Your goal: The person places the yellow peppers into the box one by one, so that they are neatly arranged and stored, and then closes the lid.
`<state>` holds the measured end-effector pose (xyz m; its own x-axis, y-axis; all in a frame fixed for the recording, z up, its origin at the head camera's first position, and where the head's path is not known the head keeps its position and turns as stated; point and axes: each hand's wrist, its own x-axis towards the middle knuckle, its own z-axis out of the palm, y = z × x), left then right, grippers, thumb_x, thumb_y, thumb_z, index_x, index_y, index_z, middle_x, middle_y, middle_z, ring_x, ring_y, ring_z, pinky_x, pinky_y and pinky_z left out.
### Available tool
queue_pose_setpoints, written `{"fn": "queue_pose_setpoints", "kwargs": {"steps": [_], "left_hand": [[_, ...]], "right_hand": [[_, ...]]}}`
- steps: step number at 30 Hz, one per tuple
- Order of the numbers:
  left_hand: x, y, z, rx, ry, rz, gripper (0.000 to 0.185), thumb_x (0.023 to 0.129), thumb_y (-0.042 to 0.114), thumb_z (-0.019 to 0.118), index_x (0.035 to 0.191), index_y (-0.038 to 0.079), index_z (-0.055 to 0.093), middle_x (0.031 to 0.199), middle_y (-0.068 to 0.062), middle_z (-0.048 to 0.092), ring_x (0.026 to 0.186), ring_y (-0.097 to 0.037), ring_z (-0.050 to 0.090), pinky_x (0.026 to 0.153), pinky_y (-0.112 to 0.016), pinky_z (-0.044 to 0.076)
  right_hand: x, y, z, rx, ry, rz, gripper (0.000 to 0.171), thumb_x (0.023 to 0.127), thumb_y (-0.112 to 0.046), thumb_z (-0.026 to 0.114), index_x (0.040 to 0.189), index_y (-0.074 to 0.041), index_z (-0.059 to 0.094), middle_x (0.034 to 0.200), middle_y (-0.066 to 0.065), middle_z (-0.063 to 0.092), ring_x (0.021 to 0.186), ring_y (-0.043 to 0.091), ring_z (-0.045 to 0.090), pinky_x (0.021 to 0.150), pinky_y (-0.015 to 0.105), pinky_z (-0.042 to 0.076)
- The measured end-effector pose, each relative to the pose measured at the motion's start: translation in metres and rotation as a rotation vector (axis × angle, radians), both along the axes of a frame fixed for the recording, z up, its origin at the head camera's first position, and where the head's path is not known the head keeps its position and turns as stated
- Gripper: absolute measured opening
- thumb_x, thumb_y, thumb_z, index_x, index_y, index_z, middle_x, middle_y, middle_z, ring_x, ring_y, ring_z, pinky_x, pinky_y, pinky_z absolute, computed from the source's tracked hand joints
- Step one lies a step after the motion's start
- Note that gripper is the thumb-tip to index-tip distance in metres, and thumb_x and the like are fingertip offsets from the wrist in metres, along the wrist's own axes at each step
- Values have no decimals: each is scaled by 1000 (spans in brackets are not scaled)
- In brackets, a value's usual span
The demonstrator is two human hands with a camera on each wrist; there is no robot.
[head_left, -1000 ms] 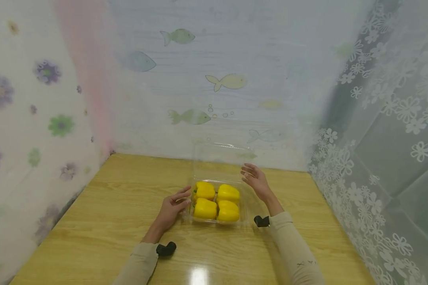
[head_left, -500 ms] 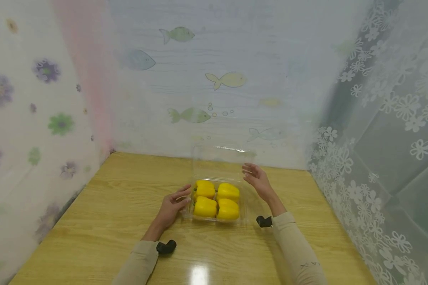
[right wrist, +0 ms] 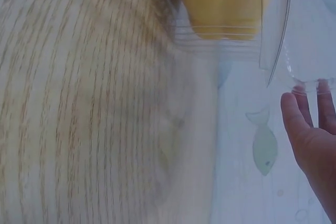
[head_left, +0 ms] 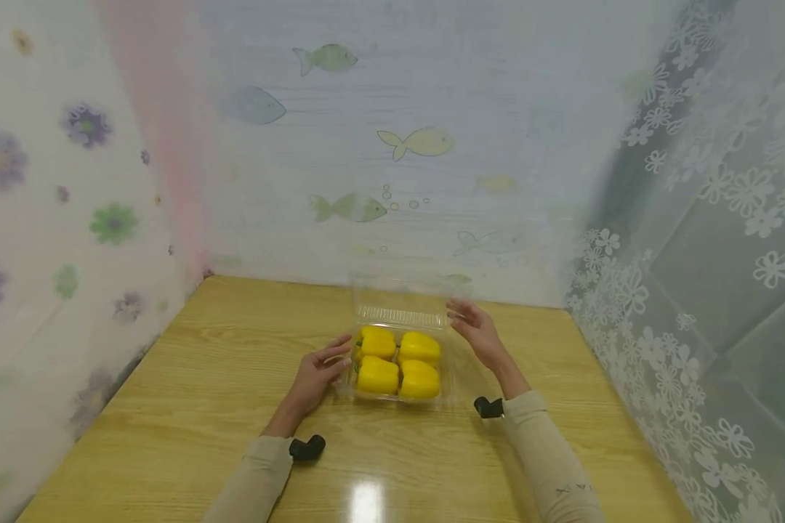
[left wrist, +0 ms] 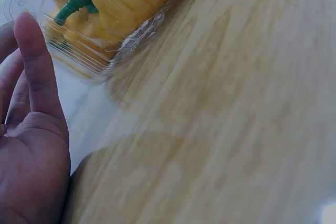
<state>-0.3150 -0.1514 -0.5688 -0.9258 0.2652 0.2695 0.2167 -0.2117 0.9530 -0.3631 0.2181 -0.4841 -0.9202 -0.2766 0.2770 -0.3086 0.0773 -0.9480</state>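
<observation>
A clear plastic clamshell box (head_left: pixel 446 378) holds several yellow bell peppers (head_left: pixel 420 380); its transparent lid (head_left: pixel 399 296) stands raised at the back. At the box's left side is my left hand (head_left: pixel 315 376), fingers loosely extended. In the left wrist view one fingertip (left wrist: pixel 27 22) meets the box's rim, near a pepper's green stem (left wrist: pixel 76 3). My right hand (head_left: pixel 477 333) is beside the right edge of the lid, its fingers fairly straight and apart. The right wrist view shows those fingertips (right wrist: pixel 298 90) right at the lid's clear edge.
The box stands on a wood-grain table (head_left: pixel 235 349). A fish-print curtain (head_left: pixel 288 181) hangs close behind, flower-print sheeting (head_left: pixel 72 218) at the left and a translucent flowered sheet (head_left: pixel 713 290) at the right. Black wrist mounts (head_left: pixel 307 448) stick out from both sleeves.
The lid's top edge sits lower in view and the lid looks shorter, its ribbed strip now showing. My right hand has shifted slightly right; my left hand stays beside the box.
</observation>
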Motion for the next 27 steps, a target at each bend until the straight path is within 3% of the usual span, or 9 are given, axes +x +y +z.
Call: {"fn": "queue_pose_setpoints", "kwargs": {"steps": [4,10,16,19,23,27], "left_hand": [[1,1,1,9,-20,4,43,99,10,67,136,-10,58,160,-16,40,114,-7,64,67,-18,50],[1,1,1,4,-24,13,43,99,10,68,136,-9,59,159,-15,42,120,-9,62,68,-18,51],[1,1,1,-7,-20,22,43,99,10,68,136,-8,59,159,-14,42,123,-11,61,70,-18,51],[1,2,1,-9,-29,31,43,98,11,68,137,-7,59,159,-14,43,123,-11,61,69,-18,51],[3,2,1,-6,-35,36,44,98,12,69,137,-7,60,159,-13,43,120,-10,63,68,-18,52],[5,2,2,-18,-55,55,45,97,14,71,136,-5,61,160,-11,42,111,-10,67,68,-18,52]], "right_hand": [[2,2,0,-10,-38,20,49,106,2,46,153,7,33,159,30,32,146,46,32,109,28,45],[5,2,3,-152,-144,73,47,112,-15,40,155,4,34,160,17,35,149,43,23,123,54,21],[14,2,5,-243,-184,46,38,110,-23,48,137,3,53,140,4,54,136,27,45,122,56,21],[19,2,4,-204,-182,25,38,109,-21,50,137,5,52,140,10,50,136,31,44,122,52,25],[23,3,1,-126,-187,9,48,110,-18,45,149,11,38,156,23,33,146,39,30,122,50,25],[33,6,-3,-38,-198,19,52,107,-10,43,154,9,31,163,26,23,152,38,20,121,51,26]]}}
